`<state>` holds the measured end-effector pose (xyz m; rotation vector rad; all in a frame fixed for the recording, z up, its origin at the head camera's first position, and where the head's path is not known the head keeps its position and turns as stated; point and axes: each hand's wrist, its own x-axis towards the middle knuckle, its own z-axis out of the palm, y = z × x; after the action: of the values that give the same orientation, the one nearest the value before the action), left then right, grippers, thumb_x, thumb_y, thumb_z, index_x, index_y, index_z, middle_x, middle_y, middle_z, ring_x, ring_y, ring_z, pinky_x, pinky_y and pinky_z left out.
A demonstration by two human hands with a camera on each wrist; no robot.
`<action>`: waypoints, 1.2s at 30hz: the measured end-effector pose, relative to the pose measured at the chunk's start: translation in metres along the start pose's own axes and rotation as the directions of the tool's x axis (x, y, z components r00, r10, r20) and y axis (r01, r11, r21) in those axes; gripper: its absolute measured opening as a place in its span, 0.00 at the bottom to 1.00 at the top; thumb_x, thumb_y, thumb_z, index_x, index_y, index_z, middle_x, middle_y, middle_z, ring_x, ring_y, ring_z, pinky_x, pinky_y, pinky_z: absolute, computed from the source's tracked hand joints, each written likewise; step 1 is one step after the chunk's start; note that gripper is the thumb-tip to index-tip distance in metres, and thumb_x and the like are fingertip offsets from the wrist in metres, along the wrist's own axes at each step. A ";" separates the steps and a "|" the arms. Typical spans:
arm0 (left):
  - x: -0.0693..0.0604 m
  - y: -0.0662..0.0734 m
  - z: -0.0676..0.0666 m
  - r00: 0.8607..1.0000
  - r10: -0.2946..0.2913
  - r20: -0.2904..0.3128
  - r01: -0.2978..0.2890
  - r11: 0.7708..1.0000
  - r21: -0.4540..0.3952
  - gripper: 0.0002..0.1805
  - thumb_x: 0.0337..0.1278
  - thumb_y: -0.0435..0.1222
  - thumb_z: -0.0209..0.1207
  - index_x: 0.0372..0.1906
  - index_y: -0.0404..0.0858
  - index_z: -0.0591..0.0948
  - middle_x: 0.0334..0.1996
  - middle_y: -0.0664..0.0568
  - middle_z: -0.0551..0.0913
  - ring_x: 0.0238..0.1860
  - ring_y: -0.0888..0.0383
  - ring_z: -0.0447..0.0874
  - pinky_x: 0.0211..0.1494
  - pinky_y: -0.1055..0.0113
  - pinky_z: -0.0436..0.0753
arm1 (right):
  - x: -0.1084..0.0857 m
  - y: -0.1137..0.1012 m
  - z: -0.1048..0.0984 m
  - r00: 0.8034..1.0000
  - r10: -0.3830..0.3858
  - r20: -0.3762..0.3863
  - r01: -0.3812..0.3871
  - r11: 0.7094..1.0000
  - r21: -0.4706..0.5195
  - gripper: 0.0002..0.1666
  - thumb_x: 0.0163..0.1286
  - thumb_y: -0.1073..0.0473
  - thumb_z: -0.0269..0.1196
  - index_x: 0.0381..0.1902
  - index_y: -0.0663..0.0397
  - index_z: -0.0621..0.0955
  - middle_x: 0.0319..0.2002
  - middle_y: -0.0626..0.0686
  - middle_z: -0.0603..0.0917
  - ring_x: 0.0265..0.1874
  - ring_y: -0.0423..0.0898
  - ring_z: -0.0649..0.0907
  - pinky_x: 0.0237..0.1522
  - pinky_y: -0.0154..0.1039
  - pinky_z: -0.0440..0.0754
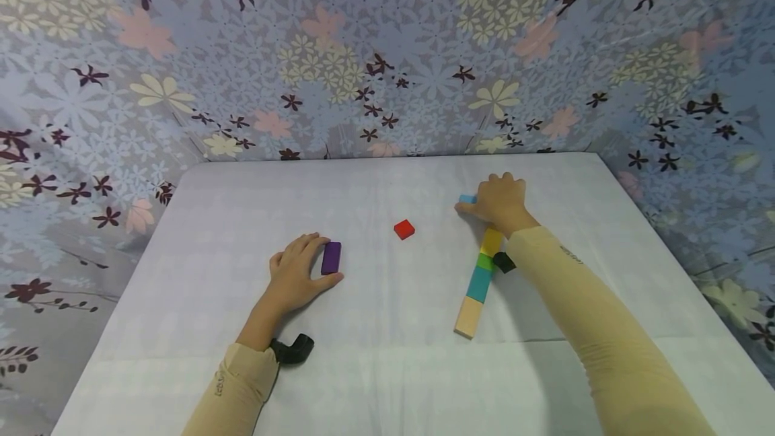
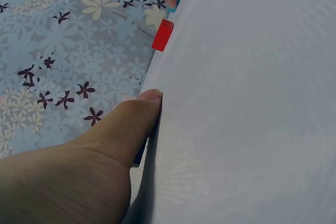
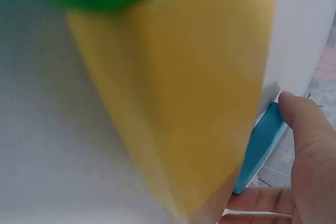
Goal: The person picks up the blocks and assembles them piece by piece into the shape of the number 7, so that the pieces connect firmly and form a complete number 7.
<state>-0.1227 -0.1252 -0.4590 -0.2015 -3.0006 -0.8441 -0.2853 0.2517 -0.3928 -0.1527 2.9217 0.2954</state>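
On the left of the table, my left hand (image 1: 298,274) has its thumb and fingertips at the two ends of a purple block (image 1: 331,258). In the left wrist view the thumb (image 2: 123,124) hides most of that block. Farther off at the right, my right hand (image 1: 501,202) holds a light blue block (image 1: 467,199) between thumb and fingers; the right wrist view shows this blue block (image 3: 261,148) spanning them. A row runs toward me from below the right hand: yellow block (image 1: 492,241), green block (image 1: 486,262), teal block (image 1: 479,284) and plain wooden block (image 1: 469,317).
A red block (image 1: 404,229) lies alone between the two hands. White cloth covers the table (image 1: 387,369), and a flowered cloth (image 1: 387,52) hangs behind its far edge. Dark wrist cameras stick out at both cuffs, the right one (image 1: 504,262) close beside the row.
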 end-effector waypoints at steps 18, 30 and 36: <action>0.000 0.001 -0.002 1.000 -0.005 0.013 0.005 1.000 -0.003 0.41 0.54 0.60 0.65 0.70 0.50 0.68 0.75 0.45 0.63 0.76 0.42 0.55 0.68 0.36 0.50 | 0.000 0.014 0.003 0.999 0.031 -0.017 -0.030 0.999 0.043 0.55 0.63 0.19 0.51 0.58 0.67 0.76 0.50 0.66 0.77 0.51 0.67 0.76 0.54 0.63 0.74; 0.000 0.000 -0.001 1.000 -0.003 0.014 0.003 1.000 0.004 0.41 0.54 0.61 0.65 0.70 0.50 0.68 0.74 0.45 0.63 0.76 0.42 0.55 0.68 0.36 0.51 | 0.007 0.021 0.012 0.994 -0.018 -0.106 0.027 0.995 0.091 0.52 0.62 0.22 0.55 0.61 0.64 0.74 0.59 0.67 0.75 0.60 0.67 0.69 0.60 0.68 0.67; 0.000 0.000 0.000 1.000 -0.002 0.011 0.002 1.000 0.003 0.41 0.54 0.60 0.65 0.70 0.50 0.68 0.74 0.45 0.63 0.76 0.42 0.55 0.68 0.36 0.51 | 0.005 0.022 0.010 0.997 0.000 -0.076 0.009 0.992 0.122 0.53 0.62 0.22 0.55 0.60 0.67 0.75 0.57 0.68 0.75 0.60 0.68 0.69 0.61 0.70 0.66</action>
<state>-0.1227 -0.1256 -0.4589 -0.2039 -3.0125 -0.8414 -0.2906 0.2748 -0.3992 -0.1549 3.0039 0.1111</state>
